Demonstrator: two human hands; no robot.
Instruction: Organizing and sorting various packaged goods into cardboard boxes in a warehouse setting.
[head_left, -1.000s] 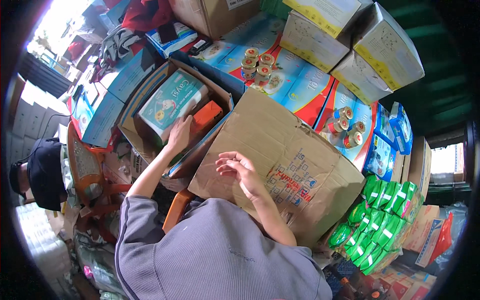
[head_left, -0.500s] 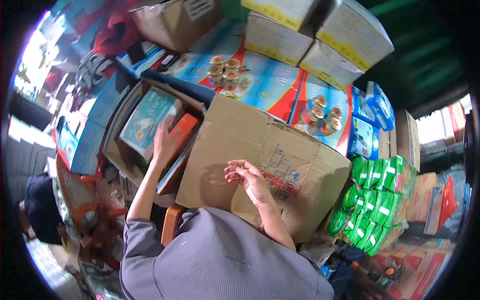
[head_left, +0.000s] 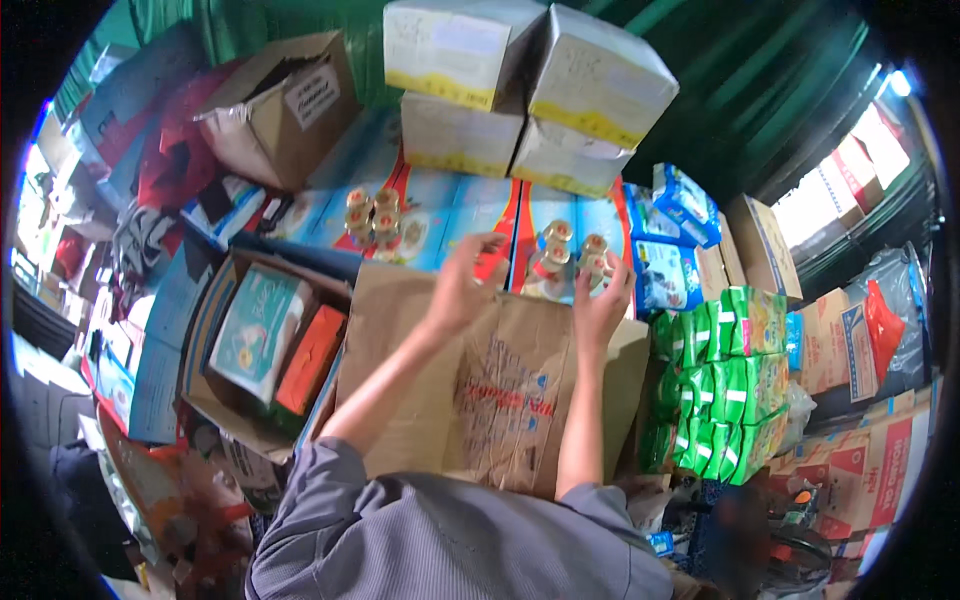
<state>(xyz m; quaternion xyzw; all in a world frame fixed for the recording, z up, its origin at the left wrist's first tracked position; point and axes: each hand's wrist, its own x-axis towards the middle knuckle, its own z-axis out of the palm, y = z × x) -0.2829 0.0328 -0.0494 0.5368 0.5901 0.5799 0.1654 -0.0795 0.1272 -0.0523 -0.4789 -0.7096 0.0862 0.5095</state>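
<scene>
Several small glass jars with gold lids (head_left: pixel 552 250) stand in a cluster on the blue and red printed cartons, behind the brown cardboard. My right hand (head_left: pixel 604 305) is at the nearest right jar (head_left: pixel 594 262), its thumb and fingers curled about the jar's sides. To the left of that cluster my left hand (head_left: pixel 462 292) hovers over the cardboard's far edge, its fingers parted and holding nothing. A second cluster of gold-lidded jars (head_left: pixel 372 215) stands farther left. The flattened brown cardboard sheet (head_left: pixel 400 400) lies under my forearms.
At left, an open carton (head_left: pixel 195 385) holds a teal and white pack (head_left: pixel 262 330) and an orange box (head_left: pixel 311 360). White and yellow boxes (head_left: pixel 460 135) are stacked at the back. Green packs (head_left: pixel 715 390) are piled at right beside blue packs (head_left: pixel 668 275).
My left hand has left the open carton and moved right, across the cardboard. My right hand has reached forward to the right jar cluster. The view has shifted.
</scene>
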